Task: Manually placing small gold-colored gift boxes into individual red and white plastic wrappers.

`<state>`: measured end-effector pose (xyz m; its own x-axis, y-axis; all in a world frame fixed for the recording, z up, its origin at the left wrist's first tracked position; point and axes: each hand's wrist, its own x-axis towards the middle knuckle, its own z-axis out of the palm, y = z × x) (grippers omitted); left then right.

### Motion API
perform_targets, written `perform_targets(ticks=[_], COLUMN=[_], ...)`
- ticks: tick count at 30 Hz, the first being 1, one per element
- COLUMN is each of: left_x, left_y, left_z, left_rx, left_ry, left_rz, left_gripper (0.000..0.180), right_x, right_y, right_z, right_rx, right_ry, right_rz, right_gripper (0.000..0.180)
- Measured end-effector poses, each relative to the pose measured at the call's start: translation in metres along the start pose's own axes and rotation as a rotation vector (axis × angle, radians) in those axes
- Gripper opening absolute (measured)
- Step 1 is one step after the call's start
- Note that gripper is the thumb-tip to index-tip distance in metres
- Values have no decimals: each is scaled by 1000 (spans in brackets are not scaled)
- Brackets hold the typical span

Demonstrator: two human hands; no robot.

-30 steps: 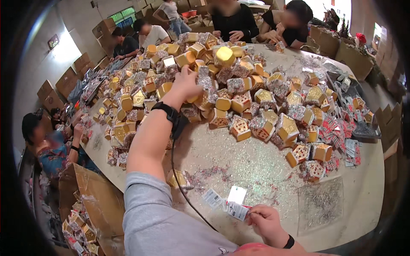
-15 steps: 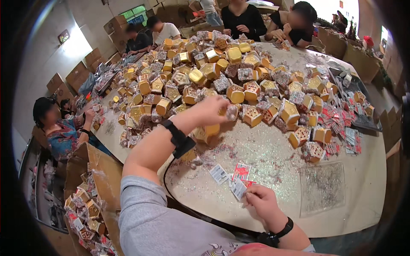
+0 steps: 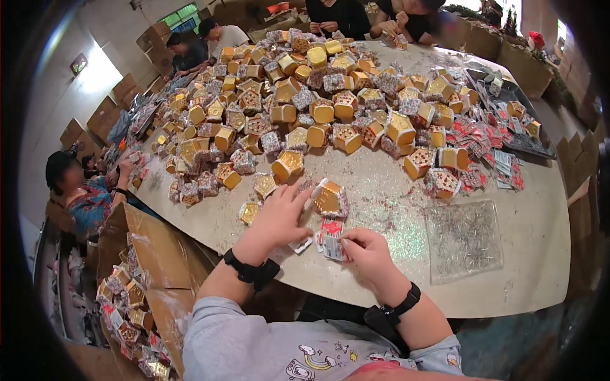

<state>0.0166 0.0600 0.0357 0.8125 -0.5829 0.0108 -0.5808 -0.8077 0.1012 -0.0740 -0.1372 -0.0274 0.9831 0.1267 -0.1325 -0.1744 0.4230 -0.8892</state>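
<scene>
Seen from my remote station, both hands work just inside the near edge of the table [image 3: 534,279], toward its middle. The right hand [image 3: 370,251] is narrowed to a pinch on a small printed card [image 3: 333,249], thumb against forefinger. The left hand [image 3: 283,214] is spread wide, palm down, its fingertips just beside the left side of a gold house ornament [image 3: 328,202] with a glittered rim — whether they touch it I cannot tell. That house stands apart from the large pile of similar ornaments [image 3: 283,113], which covers the table from the middle to the far and left edges. Below it, a red-and-white card [image 3: 331,227] lies next to the pinched one, and a second white card [image 3: 301,244] shows by the left thumb. Toward the near right corner I note a shallow clear tray [image 3: 467,277] strewn with fine metal pins [image 3: 460,238]; near the right edge, a heap of red-and-white cards [image 3: 473,136] adjoins a dark tray [image 3: 534,151]. Loose glitter [image 3: 406,232] speckles the surface between. Off the left edge stands an open cardboard box [image 3: 159,247] — more ornaments [image 3: 130,317] fill it. Co-workers [image 3: 337,19] sit along the far edge.
</scene>
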Motion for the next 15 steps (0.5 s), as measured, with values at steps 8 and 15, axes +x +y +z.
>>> perform_targets(ticks=[8, 15], left_x=[-16, -20], left_y=[-11, 3], left_z=[18, 9], left_rx=[63, -284], left_ry=[155, 296], left_rz=[-194, -263], left_gripper=[72, 60], right_x=[3, 3], right_y=[-1, 1], right_z=[2, 0], right_rx=[-28, -191], right_ry=[-41, -94], right_rz=[13, 58], right_gripper=[11, 14])
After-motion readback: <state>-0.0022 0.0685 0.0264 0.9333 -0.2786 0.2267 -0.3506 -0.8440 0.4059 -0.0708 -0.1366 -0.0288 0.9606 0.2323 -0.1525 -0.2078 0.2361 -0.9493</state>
